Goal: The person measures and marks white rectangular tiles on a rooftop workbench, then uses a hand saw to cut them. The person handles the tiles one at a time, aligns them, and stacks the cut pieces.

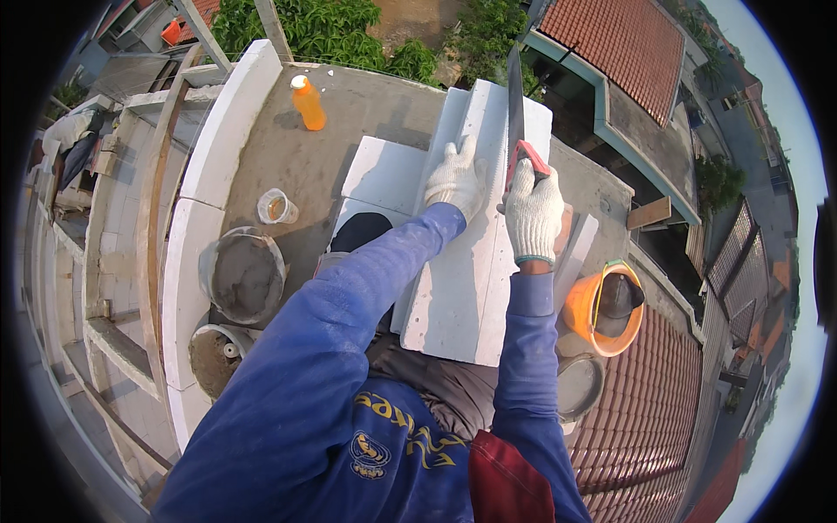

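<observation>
My right hand (534, 213), in a white knit glove, is closed round the red handle (528, 159) of a handsaw. The dark saw blade (515, 91) points away from me, along the right part of a white lightweight block (462, 288). My left hand (458, 180), gloved too, lies on the block left of the blade, its fingers spread. Under and beside this block are other white blocks (373, 170). How deep the blade sits in the block I cannot tell.
An orange bottle (309, 103) and a plastic cup (277, 207) stand on the concrete at left. Nearer are buckets of grey mortar (247, 275). At right are an orange bucket (586, 307) and the ledge above a tiled roof (645, 392). A low white block wall (228, 131) runs along the left.
</observation>
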Tool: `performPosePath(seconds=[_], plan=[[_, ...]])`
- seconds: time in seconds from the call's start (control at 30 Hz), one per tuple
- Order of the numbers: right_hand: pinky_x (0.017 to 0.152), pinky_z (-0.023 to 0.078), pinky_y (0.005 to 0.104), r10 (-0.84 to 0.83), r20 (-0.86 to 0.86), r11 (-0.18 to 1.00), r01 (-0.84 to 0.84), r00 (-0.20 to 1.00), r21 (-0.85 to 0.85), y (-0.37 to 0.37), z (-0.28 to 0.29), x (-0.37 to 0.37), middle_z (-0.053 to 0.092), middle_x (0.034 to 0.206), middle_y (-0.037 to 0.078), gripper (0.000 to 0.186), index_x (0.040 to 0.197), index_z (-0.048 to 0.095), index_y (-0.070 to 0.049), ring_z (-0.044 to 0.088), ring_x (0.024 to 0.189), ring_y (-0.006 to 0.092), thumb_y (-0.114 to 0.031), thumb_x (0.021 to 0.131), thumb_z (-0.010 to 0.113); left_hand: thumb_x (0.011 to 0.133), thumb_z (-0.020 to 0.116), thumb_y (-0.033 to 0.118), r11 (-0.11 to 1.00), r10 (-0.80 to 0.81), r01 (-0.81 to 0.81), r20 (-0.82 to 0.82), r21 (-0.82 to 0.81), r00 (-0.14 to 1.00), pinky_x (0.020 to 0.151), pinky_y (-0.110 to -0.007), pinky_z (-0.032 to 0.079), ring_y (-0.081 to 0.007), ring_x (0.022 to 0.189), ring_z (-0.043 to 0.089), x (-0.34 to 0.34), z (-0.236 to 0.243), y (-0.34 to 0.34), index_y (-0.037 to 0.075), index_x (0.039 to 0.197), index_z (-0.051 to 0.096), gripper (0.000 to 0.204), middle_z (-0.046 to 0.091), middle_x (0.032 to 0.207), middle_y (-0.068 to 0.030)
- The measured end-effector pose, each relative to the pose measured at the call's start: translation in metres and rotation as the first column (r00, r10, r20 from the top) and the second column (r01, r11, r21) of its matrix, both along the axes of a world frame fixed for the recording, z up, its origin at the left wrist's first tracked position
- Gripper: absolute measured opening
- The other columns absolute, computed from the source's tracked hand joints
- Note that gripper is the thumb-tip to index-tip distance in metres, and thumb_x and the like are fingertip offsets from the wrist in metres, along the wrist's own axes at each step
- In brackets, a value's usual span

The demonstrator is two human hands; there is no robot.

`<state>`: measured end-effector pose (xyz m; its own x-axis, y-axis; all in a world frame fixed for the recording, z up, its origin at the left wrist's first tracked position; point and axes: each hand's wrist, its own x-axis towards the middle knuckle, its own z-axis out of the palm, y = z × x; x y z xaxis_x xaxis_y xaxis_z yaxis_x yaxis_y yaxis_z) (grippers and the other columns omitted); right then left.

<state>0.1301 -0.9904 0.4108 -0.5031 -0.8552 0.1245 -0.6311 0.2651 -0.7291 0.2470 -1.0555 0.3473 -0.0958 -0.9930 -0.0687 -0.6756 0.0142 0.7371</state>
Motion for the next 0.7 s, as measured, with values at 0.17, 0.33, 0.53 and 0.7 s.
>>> performPosePath(seconds=[0.17, 0.33, 0.53, 0.7], plan=[[0.064, 0.062, 0.0378, -0.022, 0.269, 0.997, 0.002, 0.963, 0.075, 0.076, 0.004, 0.036, 0.074, 0.075, 0.013, 0.038, 0.118, 0.069, 0.003, 0.077, 0.065, 0.022, -0.034, 0.116, 0.061, 0.113, 0.056, 0.032, 0.998, 0.008, -0.01, 0.021, 0.068, 1.0, 0.103, -0.064, 0.058, -0.0557, 0.124, 0.069, 0.021, -0.014, -0.006, 0.018, 0.162, 0.044, 0.053, 0.054, 0.156, -0.0303], [0.066, 0.065, 0.0311, -0.046, 0.281, 0.996, 0.024, 0.958, 0.081, 0.188, 0.016, 0.049, 0.071, 0.085, 0.007, 0.034, 0.139, 0.061, 0.004, 0.069, 0.069, 0.0106, -0.023, 0.117, 0.059, 0.113, 0.054, 0.033, 0.999, 0.02, -0.021, 0.057, 0.024, 0.998, 0.104, -0.063, 0.059, -0.0545, 0.124, 0.07, 0.009, 0.001, 0.001, 0.017, 0.164, 0.042, 0.055, 0.054, 0.156, -0.0302], [0.063, 0.063, 0.0411, 0.038, 0.231, 0.998, -0.027, 0.972, -0.051, -0.02, -0.004, -0.014, 0.077, 0.081, 0.018, 0.045, 0.123, 0.066, 0.004, 0.081, 0.069, 0.0282, -0.041, 0.116, 0.059, 0.113, 0.055, 0.033, 1.0, 0.003, -0.003, 0.008, -0.001, 1.0, 0.104, -0.062, 0.059, -0.0536, 0.125, 0.07, -0.002, -0.007, -0.003, 0.017, 0.166, 0.044, 0.056, 0.052, 0.161, -0.0298], [0.062, 0.061, 0.0357, -0.027, 0.374, 0.999, 0.013, 0.927, 0.04, 0.111, 0.009, 0.038, 0.071, 0.076, 0.008, 0.034, 0.132, 0.066, 0.003, 0.075, 0.066, 0.0164, -0.027, 0.116, 0.063, 0.113, 0.055, 0.035, 0.999, 0.037, -0.038, 0.047, 0.025, 0.998, 0.103, -0.062, 0.059, -0.0532, 0.125, 0.07, 0.019, -0.018, -0.003, 0.019, 0.164, 0.045, 0.055, 0.054, 0.159, -0.0289]])
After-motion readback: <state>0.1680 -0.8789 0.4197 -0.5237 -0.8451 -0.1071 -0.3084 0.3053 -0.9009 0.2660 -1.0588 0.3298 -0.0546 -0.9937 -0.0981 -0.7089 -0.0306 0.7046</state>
